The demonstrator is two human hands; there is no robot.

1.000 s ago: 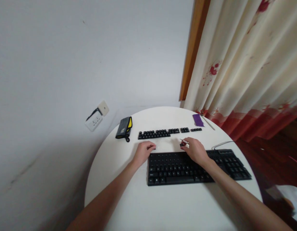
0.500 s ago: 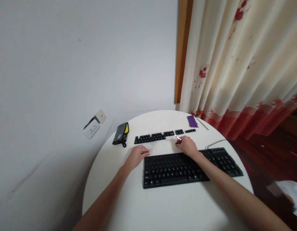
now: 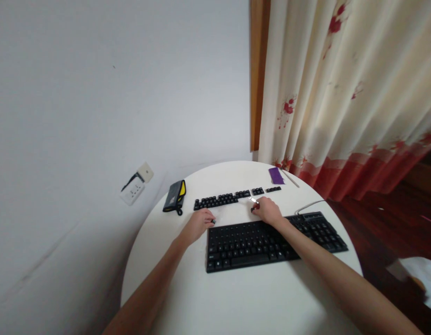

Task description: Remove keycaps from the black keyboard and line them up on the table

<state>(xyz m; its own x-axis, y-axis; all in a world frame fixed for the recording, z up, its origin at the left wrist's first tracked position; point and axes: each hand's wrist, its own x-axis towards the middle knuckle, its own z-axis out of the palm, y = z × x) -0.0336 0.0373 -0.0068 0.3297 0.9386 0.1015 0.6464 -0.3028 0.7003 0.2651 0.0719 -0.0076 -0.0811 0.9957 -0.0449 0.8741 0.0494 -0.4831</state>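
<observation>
A black keyboard [image 3: 250, 260] lies on the white round table, its upper rows bare of keycaps. Beyond it stand loose black keycaps [image 3: 218, 201] in a line. My left hand [image 3: 200, 221] is closed at the keyboard's upper left corner, with a small dark keycap [image 3: 213, 221] pinched at the fingertips. Over the keyboard's far edge, my right hand [image 3: 267, 211] is closed around a slim tool with a silvery end [image 3: 253, 200] pointing up and left. A small black piece [image 3: 253, 210] shows by its fingertips; whether it belongs to the tool I cannot tell.
A grey pouch with yellow lining [image 3: 175, 196] lies at the table's left edge. A purple cloth [image 3: 276, 176] and a thin pale stick [image 3: 290, 178] lie at the far right. The keyboard's cable [image 3: 309, 204] curls behind it. A wall socket [image 3: 132, 191] is at left.
A dark keycap now shows at my left fingertips, where none was visible before. My right hand keeps its hold on the tool over nearly the same spot. The view has shifted slightly.
</observation>
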